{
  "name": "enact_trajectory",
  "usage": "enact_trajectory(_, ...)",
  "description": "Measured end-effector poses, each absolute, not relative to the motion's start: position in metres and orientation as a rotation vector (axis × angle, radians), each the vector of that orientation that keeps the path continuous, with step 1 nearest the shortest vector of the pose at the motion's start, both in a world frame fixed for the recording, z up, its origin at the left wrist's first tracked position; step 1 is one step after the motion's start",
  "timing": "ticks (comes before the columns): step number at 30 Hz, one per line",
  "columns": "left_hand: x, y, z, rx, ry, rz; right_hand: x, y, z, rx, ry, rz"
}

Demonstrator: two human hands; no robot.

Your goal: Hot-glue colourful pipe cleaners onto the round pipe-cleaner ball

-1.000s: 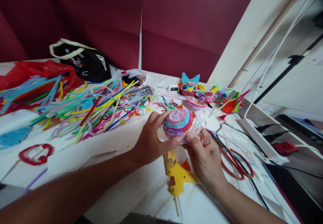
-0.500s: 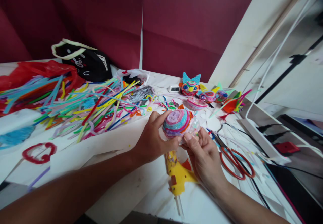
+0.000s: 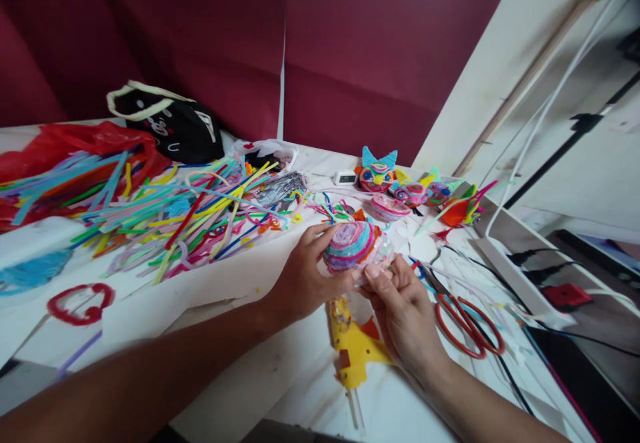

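Note:
Both hands hold one small dome (image 3: 351, 246) coiled from pink, blue and purple pipe cleaners, just above the white table (image 3: 240, 276). My left hand (image 3: 305, 276) cups its left side, thumb below and fingers curled over the back. My right hand (image 3: 405, 310) pinches its lower right edge between thumb and fingertips, where a clear bit of material sticks out. A yellow glue gun (image 3: 353, 343) lies on the table directly under the hands.
A heap of loose coloured pipe cleaners (image 3: 165, 210) covers the left half. Red-handled scissors (image 3: 467, 326) lie right of my right hand. Finished coiled figures (image 3: 377, 171) stand at the back, with a black bag (image 3: 170, 123), a red plastic bag (image 3: 75, 140) and a white power strip (image 3: 520, 276).
The dome and both hands have sunk slightly and tilted a little away from me; the grip is unchanged. The view has shifted a little.

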State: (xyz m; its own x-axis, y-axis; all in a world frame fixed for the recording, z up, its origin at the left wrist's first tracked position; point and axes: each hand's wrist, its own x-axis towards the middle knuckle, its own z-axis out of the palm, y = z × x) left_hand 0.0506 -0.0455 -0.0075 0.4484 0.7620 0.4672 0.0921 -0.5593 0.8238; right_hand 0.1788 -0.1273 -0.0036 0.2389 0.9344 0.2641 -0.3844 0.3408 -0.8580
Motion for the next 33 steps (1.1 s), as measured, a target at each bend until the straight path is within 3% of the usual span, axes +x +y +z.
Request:
enact_trajectory(12, 0.045, -0.042, 0.0, 1.965, 0.713, 0.949, 0.181, -0.128, 0.0, -0.763, -0.881, 1.058)
enact_trajectory(33, 0.046, -0.04, 0.004, 1.979, 0.728, 1.128, 0.174, -0.131, 0.004, -0.722, -0.891, 1.161)
